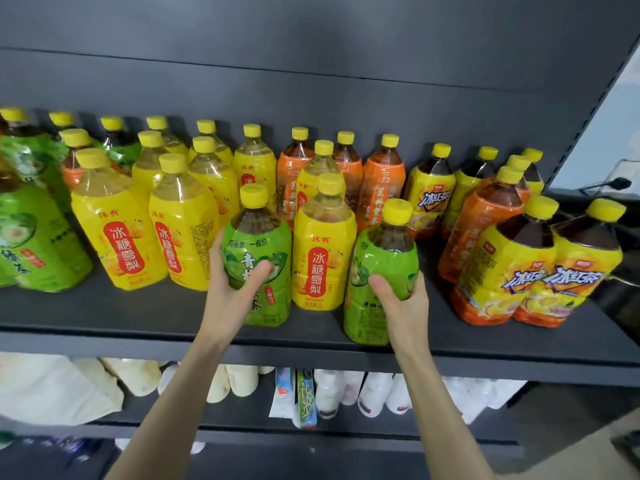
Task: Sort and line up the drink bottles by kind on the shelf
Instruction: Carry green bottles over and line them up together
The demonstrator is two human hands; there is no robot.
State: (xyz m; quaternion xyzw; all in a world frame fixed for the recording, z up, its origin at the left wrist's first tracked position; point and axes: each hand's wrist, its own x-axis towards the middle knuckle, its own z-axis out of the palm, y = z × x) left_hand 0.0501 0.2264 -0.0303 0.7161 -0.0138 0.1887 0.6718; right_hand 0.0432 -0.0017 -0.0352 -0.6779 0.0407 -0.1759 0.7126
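Two forearms rise from 6 o'clock, past a lower shelf (450, 434) that holds pale bottles (327, 396). The left hand (232, 296) is clamped round a green bottle (263, 237), thumb across the label and fingers behind it. This bottle is upright near the front edge of the dark upper shelf (104, 317). The right hand (403, 306) is wrapped round a second green bottle (388, 258), which leans a little and sits at the very front edge, at 3 o'clock from the first.

Between the two and just behind them stands a yellow pear-drink bottle (323, 261), close against both. At 9 o'clock from the left hand, more pear-drink bottles (117, 233) stand in rows. Past them, at the left border, are further green bottles (27, 237). At 3 o'clock from the right hand, two iced-tea bottles (512, 271) with dark drink stand side by side, touching.

Farther back, at 12 o'clock, orange-label bottles (381, 181) are mixed among yellow ones along the shelf's back panel. More iced-tea bottles stand at 2 o'clock. Every cap is yellow.
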